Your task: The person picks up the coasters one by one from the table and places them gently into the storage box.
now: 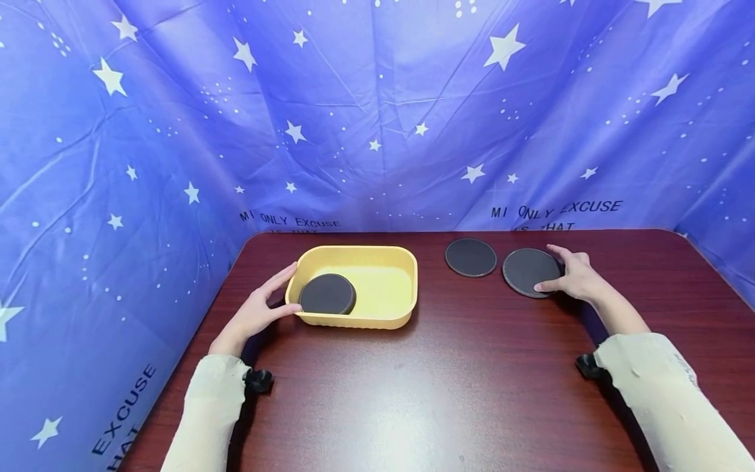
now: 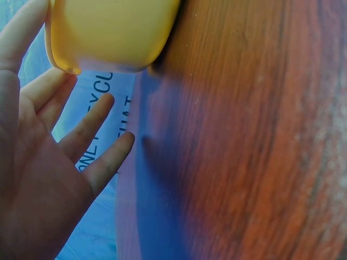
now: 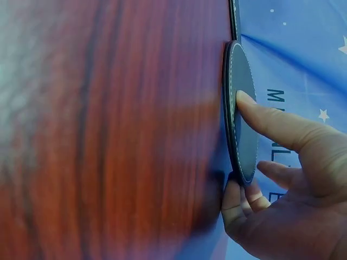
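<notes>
A yellow rectangular tub (image 1: 383, 322) stands on the table, with a round black coaster (image 1: 327, 294) inside at its left end. My left hand (image 1: 257, 313) touches that end of the tub with thumb and index finger spread apart. In the left wrist view its other fingers (image 2: 89, 127) are straight and away from the tub. On the right, my right hand (image 1: 577, 275) holds a round black coaster with pale edge stitching (image 3: 244, 108). Its thumb lies on the top face, and curled fingertips are at the near edge. Another black coaster (image 1: 470, 257) lies just left of it.
The dark reddish wooden table (image 1: 425, 380) stretches in front of both arms. A blue curtain with white stars (image 1: 377, 118) hangs along the table's back and left edges. Black straps with small devices (image 1: 258, 380) sit at both wrists.
</notes>
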The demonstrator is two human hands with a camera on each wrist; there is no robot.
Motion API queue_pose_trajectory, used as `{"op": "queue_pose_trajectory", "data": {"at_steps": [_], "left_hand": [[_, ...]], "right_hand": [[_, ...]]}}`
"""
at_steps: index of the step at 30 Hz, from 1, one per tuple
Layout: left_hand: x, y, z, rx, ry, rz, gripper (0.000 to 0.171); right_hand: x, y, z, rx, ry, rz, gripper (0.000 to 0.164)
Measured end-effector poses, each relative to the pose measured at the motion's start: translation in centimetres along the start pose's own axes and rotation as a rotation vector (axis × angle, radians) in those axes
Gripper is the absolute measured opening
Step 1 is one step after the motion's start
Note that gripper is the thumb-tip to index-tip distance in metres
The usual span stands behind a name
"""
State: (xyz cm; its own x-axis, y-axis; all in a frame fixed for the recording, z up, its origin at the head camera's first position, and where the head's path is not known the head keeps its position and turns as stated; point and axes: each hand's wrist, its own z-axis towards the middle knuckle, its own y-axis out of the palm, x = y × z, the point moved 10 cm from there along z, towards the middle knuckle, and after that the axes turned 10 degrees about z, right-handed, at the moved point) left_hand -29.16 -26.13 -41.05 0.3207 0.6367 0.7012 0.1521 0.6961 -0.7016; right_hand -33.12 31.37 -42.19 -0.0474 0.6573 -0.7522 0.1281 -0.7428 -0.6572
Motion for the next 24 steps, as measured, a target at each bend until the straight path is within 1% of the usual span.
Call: {"op": "queue_pose_trajectory", "data": {"at_steps": [6,11,14,19,22,24], "left_hand": [[0.1,0.1,0.0,0.0,0.007,-0.005,0.079],[0.1,0.1,0.1,0.002,0.008,0.001,0.079],[0.1,0.1,0.1,0.003,0.007,0.01,0.079],[0.0,0.0,0.0,-0.001,-0.002,0.008,0.079],[0.1,0.0,0.0,0.0,-0.001,0.01,0.079],[0.0,0.0,0.0,0.001,0.001,0.015,0.078]], "right_hand": [[0.7,-0.8,-0.6,-0.001,0.033,0.001,0.083],[0.9,-1.5,-1.1,0.035,0.017,0.069,0.074],[1.0,-2.0,-1.4,0.059,0.011,0.114,0.071],[1.2,-2.4,-1.8,0.075,0.014,0.171,0.069],[1.3,-2.5,-2.1,0.081,0.009,0.247,0.066],[1.3,-2.4,-2.4,0.075,0.006,0.352,0.054]]}}
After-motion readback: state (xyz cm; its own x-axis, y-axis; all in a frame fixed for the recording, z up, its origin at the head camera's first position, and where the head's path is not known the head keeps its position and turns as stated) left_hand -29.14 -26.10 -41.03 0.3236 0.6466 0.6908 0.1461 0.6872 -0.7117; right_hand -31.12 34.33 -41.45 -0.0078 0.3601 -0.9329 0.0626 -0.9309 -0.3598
